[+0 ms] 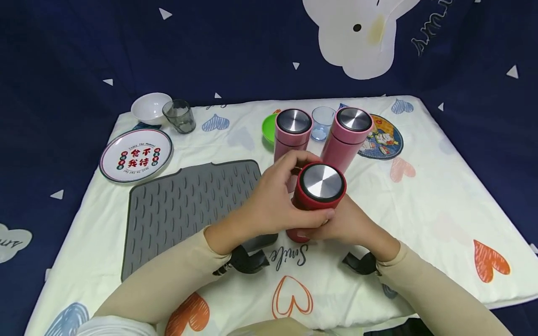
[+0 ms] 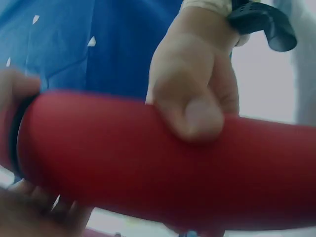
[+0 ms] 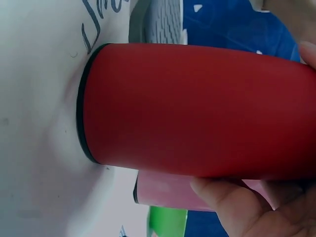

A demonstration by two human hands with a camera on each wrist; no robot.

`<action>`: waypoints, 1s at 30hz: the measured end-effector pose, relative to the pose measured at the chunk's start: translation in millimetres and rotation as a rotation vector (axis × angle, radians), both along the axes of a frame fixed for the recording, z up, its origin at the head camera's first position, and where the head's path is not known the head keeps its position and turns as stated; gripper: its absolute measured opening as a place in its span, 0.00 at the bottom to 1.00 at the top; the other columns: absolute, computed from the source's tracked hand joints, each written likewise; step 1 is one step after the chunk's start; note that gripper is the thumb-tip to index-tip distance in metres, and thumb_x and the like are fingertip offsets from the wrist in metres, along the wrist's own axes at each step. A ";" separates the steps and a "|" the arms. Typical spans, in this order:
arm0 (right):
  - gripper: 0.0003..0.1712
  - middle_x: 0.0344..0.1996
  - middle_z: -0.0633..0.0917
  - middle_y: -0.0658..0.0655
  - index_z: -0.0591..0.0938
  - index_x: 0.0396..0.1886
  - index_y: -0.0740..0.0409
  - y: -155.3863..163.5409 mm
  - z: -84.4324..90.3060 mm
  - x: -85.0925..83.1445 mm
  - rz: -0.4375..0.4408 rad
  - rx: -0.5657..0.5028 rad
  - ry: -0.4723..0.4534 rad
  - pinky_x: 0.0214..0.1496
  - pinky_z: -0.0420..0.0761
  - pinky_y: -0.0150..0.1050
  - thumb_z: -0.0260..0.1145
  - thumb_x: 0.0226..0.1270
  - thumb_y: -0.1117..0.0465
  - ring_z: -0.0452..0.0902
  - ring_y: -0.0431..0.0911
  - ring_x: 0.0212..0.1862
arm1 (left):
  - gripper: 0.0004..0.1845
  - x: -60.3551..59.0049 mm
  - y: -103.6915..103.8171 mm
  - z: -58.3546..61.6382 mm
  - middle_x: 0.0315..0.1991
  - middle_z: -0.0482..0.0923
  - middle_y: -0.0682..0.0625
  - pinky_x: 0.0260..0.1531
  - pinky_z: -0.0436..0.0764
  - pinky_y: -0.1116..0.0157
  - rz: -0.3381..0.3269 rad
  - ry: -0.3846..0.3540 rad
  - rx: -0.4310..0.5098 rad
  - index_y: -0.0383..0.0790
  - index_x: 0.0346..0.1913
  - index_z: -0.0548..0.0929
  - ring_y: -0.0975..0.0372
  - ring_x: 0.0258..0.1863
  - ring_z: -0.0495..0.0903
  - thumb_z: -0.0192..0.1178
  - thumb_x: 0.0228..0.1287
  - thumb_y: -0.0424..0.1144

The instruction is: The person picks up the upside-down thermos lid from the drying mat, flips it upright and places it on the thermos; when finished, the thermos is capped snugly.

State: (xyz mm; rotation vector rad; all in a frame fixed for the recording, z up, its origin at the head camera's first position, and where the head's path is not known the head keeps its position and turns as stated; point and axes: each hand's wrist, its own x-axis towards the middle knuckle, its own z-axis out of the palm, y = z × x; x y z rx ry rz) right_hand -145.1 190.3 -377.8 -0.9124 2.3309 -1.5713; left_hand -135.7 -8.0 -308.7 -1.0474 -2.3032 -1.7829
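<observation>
Both hands grip a red thermos flask (image 1: 322,182) with a brushed-metal lid top, at the middle of the table. My left hand (image 1: 271,203) curls round its upper part by the lid; in the left wrist view these fingers are at the black ring. Lower down, my right hand (image 1: 350,224) grips the red body (image 2: 113,153), its thumb (image 2: 197,118) laid along the side. The right wrist view shows the flask's black base rim (image 3: 81,108) close over the white cloth. Just behind it stand two pink thermos flasks (image 1: 290,140) (image 1: 346,140).
A grey ridged mat (image 1: 189,200) lies left of the hands. Behind it are a plate with red characters (image 1: 136,156), a white bowl (image 1: 151,108) and a smoky glass (image 1: 180,116). Around the pink flasks are a green bowl (image 1: 268,128), clear glass (image 1: 322,123) and round patterned coaster (image 1: 384,140).
</observation>
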 end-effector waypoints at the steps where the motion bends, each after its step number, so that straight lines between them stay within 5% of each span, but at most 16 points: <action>1: 0.38 0.49 0.81 0.48 0.76 0.56 0.53 -1.0 0.8 -0.8 0.008 -0.023 -0.027 0.55 0.75 0.40 0.84 0.42 0.61 0.76 0.46 0.50 | 0.42 -1.1 -0.8 0.1 0.52 0.74 0.52 0.50 0.78 0.63 -0.017 -0.017 0.039 0.39 0.61 0.67 0.62 0.49 0.76 0.79 0.43 0.38; 7: 0.39 0.49 0.80 0.47 0.76 0.56 0.52 -3.6 1.7 0.3 0.004 -0.030 -0.029 0.55 0.74 0.40 0.83 0.42 0.61 0.76 0.45 0.50 | 0.41 -3.2 -3.3 -0.3 0.52 0.72 0.53 0.53 0.77 0.61 -0.043 -0.006 0.062 0.39 0.60 0.68 0.62 0.52 0.75 0.80 0.41 0.37; 12: 0.40 0.49 0.81 0.49 0.75 0.56 0.49 -4.1 1.4 1.2 0.026 -0.051 -0.034 0.54 0.76 0.40 0.83 0.42 0.63 0.78 0.45 0.49 | 0.39 -6.9 -8.7 5.1 0.53 0.74 0.52 0.52 0.78 0.61 -0.159 -0.106 0.083 0.38 0.62 0.69 0.60 0.50 0.77 0.77 0.45 0.31; 18: 0.38 0.48 0.81 0.48 0.76 0.55 0.50 -4.2 1.0 2.4 0.001 -0.038 -0.002 0.53 0.76 0.39 0.83 0.42 0.61 0.77 0.44 0.48 | 0.39 -6.6 -4.2 2.1 0.53 0.72 0.55 0.53 0.76 0.63 -0.080 -0.014 0.073 0.40 0.59 0.72 0.62 0.50 0.76 0.80 0.42 0.37; 22: 0.35 0.46 0.82 0.49 0.76 0.54 0.51 -4.6 -0.1 3.5 0.012 -0.049 -0.001 0.53 0.76 0.40 0.82 0.45 0.62 0.78 0.45 0.47 | 0.41 -5.8 -8.8 1.0 0.56 0.71 0.54 0.54 0.75 0.62 -0.136 -0.078 0.064 0.40 0.64 0.69 0.61 0.53 0.75 0.78 0.44 0.36; 25: 0.36 0.47 0.82 0.49 0.76 0.54 0.52 -4.3 -1.2 4.1 0.012 -0.051 -0.004 0.53 0.76 0.40 0.83 0.43 0.62 0.78 0.45 0.47 | 0.42 -4.6 -8.5 0.3 0.56 0.70 0.54 0.55 0.75 0.63 -0.108 -0.028 0.007 0.41 0.63 0.68 0.62 0.54 0.74 0.79 0.45 0.42; 30: 0.35 0.46 0.82 0.48 0.77 0.54 0.49 -3.7 -1.4 3.8 -0.001 -0.016 0.027 0.54 0.75 0.39 0.82 0.44 0.61 0.77 0.44 0.48 | 0.45 -4.3 -9.7 0.0 0.59 0.71 0.53 0.55 0.75 0.60 -0.143 -0.044 0.065 0.41 0.67 0.64 0.61 0.54 0.74 0.77 0.45 0.36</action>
